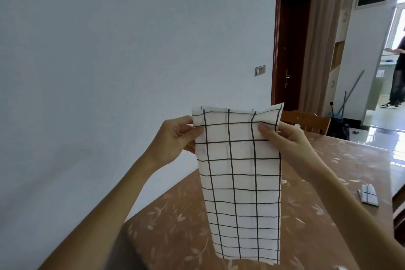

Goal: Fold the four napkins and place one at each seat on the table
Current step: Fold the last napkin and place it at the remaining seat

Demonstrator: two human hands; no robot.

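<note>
A white napkin with a black grid (238, 182) hangs upright in the air above the table (175, 226). My left hand (175, 138) pinches its upper left edge. The upper right edge is pinched by my right hand (285, 140). The cloth looks folded lengthwise into a long strip, its lower end near the table's surface. A second napkin (369, 197), folded small, lies flat near the table's right edge.
The table wears a brown cover with a pale leaf pattern. A wooden chair (306, 120) stands at its far side. A white wall is on the left, a dark door (289, 46) behind. A person (397, 72) stands far right in another room.
</note>
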